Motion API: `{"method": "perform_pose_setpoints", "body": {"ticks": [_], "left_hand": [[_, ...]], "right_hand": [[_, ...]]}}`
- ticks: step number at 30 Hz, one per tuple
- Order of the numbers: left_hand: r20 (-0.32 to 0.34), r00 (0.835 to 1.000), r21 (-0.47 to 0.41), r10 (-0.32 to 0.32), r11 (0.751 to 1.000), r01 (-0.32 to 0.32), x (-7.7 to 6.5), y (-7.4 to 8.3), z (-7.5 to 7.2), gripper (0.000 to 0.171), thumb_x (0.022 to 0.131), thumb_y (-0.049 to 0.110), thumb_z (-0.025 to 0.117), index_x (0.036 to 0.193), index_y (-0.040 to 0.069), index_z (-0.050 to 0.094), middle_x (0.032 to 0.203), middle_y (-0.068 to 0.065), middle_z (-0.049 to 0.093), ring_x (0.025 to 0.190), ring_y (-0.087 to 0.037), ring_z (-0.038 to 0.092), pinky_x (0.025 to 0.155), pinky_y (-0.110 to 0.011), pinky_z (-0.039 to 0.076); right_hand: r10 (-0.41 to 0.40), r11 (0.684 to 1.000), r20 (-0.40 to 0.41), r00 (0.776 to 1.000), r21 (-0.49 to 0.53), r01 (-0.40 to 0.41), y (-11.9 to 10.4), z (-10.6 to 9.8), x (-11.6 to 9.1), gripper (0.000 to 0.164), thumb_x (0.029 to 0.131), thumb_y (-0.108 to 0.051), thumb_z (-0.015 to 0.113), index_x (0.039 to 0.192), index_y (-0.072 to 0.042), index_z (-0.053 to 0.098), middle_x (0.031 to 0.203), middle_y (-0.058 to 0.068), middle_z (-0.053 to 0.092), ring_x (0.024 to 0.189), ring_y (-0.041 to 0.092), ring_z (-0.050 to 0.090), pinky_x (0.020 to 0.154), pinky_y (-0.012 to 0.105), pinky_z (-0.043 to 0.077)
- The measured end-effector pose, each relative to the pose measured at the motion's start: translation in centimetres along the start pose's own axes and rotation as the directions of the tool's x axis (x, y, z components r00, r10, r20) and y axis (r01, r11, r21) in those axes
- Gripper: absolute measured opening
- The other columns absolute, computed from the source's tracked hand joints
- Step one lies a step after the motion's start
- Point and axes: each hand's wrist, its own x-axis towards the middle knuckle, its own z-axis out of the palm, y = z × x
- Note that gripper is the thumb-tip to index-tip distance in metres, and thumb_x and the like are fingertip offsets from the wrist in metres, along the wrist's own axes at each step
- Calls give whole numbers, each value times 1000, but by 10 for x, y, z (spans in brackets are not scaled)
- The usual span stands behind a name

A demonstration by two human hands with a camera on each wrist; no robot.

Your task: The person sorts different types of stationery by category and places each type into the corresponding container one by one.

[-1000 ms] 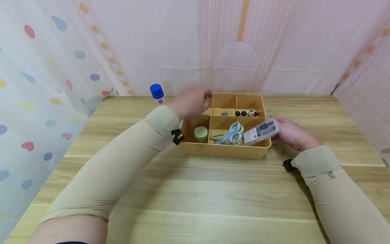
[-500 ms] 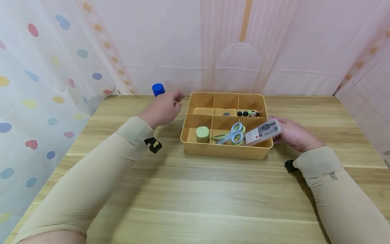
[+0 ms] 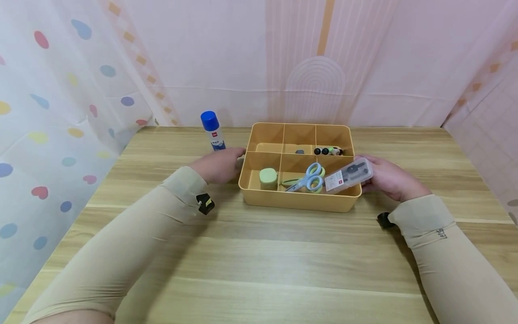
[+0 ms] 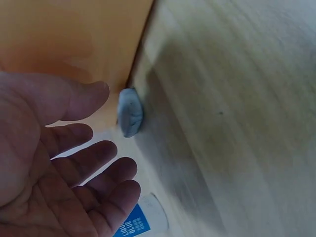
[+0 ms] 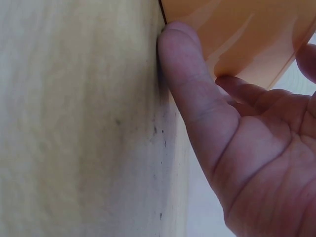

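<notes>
My left hand (image 3: 220,165) is at the left side of a yellow-orange divided organizer box (image 3: 297,200), palm towards it, fingers loosely bent. In the left wrist view nothing is in its grasp; a small grey oval thing (image 4: 130,112) lies by the box's base, just past the thumb tip. My right hand (image 3: 388,177) rests against the box's right wall, the thumb (image 5: 185,69) extended along it near the table. Inside the box are blue-handled scissors (image 3: 309,177), a light green rounded block (image 3: 268,177) and a clear case with a compass (image 3: 349,174), leaning over the front right.
A glue bottle (image 3: 212,130) with a blue cap stands behind the left hand. Several small black-ended items (image 3: 328,151) lie in the back right compartment. A wooden table (image 3: 283,261) carries everything, with a patterned curtain (image 3: 202,54) behind.
My left hand has moved left from over the box, passed in front of the glue bottle, then come down beside the box's left wall. The right hand has stayed at the right wall.
</notes>
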Motion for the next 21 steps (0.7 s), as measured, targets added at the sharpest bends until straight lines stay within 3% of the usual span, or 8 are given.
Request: {"method": "perform_pose_setpoints", "body": {"ticks": [11, 21], "left_hand": [[12, 998, -31, 61, 998, -61, 7, 3, 7, 49, 107, 23, 55, 155, 18, 51, 154, -13, 58, 138, -30, 57, 123, -58, 39], [-19, 995, 36, 102, 994, -102, 10, 5, 9, 43, 107, 26, 55, 149, 18, 58, 147, -13, 62, 136, -31, 57, 121, -57, 41]], "right_hand": [[3, 1000, -7, 1000, 13, -3, 0, 1, 0, 64, 114, -33, 38, 164, 3, 24, 136, 22, 66, 96, 8, 70, 83, 30, 63], [5, 1000, -10, 1000, 9, -5, 0, 1, 0, 62, 113, -33, 38, 163, 3, 26, 136, 22, 66, 96, 8, 69, 83, 30, 63]]}}
